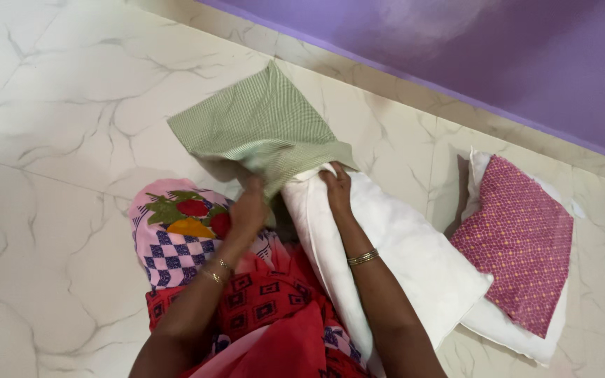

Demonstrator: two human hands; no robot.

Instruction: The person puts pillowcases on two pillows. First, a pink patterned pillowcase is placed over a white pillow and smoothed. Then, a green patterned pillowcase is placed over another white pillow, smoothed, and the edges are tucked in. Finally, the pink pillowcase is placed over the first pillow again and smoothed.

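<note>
Left hand: the left hand (248, 208) is closed on the lower edge of a green checked pillow cover (264, 129), fingers bunched in the cloth.
Right hand: the right hand (336, 187) is clamped on the top end of a white pillow (393, 259), just beside the cover's opening.
Green checked pillow cover: it is lifted above the marble floor (50, 140), its far corner pointing up towards the purple wall (512, 49).
White pillow: it lies slanting across the person's lap, its top end touching the cover.
Patterned cloth: a pink cloth with a fruit picture and blue checks (173, 231) lies under the left forearm.
Second pillow: a white pillow under a pink dotted cover (519, 241) lies on the floor to the right.
Hidden: the white pillow's lower end is cut off by the right arm; whether its tip is inside the cover cannot be told.
</note>
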